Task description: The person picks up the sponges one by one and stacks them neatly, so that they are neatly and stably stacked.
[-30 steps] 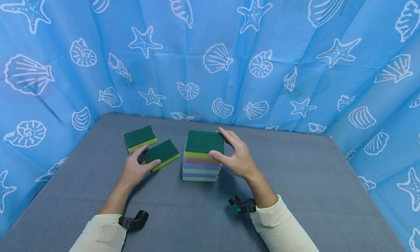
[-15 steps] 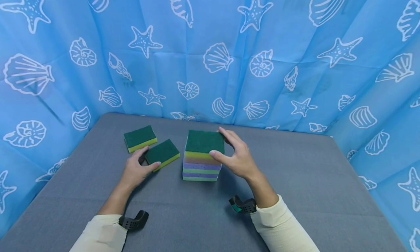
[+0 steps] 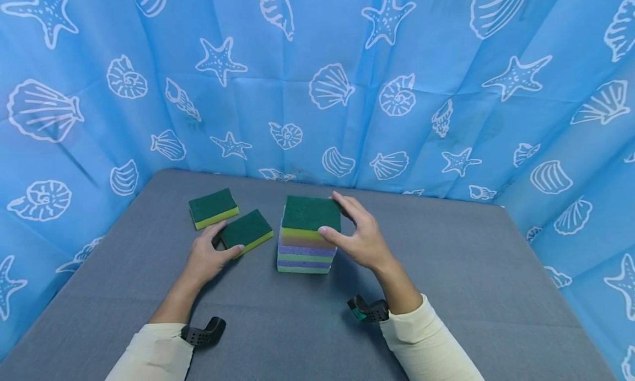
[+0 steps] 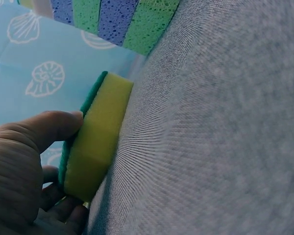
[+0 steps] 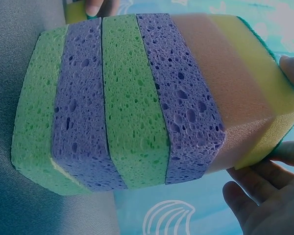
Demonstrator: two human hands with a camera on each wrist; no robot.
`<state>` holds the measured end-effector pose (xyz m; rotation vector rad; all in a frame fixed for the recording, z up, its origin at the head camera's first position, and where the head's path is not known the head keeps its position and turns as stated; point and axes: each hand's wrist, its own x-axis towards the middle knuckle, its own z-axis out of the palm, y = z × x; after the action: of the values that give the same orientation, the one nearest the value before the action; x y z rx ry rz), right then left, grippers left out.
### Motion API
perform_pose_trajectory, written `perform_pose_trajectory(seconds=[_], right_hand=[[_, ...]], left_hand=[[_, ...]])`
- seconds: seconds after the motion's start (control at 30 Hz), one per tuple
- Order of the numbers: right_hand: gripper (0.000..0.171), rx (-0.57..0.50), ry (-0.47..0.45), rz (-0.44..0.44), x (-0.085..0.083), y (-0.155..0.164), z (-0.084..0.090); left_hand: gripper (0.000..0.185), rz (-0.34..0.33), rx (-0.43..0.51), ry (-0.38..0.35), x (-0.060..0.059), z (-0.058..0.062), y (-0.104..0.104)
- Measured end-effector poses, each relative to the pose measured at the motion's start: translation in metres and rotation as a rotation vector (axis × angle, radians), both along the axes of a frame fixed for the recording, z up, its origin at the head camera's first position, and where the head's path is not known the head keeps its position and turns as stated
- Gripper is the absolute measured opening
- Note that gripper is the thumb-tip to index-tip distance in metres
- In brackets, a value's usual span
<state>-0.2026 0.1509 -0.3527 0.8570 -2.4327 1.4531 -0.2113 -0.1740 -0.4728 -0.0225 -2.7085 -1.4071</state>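
Blue seashell curtains wall my grey bench [image 3: 446,271]. At left, my left hand [image 3: 205,259] pinches the flat green-and-yellow sponge [image 3: 246,231], fingers clamped on it. Centre, my right hand [image 3: 359,240] grips the top green-topped sponge [image 3: 311,214] of the striped foam sponge stack [image 3: 306,252]; lifting carelessly could topple it.

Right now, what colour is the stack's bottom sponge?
Light green bottom sponge, clearest in the right wrist view.
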Motion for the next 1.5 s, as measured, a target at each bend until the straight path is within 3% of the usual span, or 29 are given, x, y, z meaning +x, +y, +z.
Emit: perform_pose_trajectory(seconds=[0.43, 0.77, 1.5], right_hand=[[0.065, 0.013, -0.006, -0.010, -0.0003, -0.0007, 0.0002], [0.066, 0.017, -0.013, -0.014, 0.0000, -0.0008, 0.0008], [0.065, 0.007, -0.011, -0.008, -0.0009, 0.0002, -0.0004]], left_hand=[[0.080, -0.001, -0.043, -0.015, 0.0005, 0.0015, 0.0011], [0.081, -0.011, -0.088, 0.022, 0.0002, -0.0002, 0.0009], [0.074, 0.056, -0.031, 0.101, 0.0050, 0.0078, 0.0057]])
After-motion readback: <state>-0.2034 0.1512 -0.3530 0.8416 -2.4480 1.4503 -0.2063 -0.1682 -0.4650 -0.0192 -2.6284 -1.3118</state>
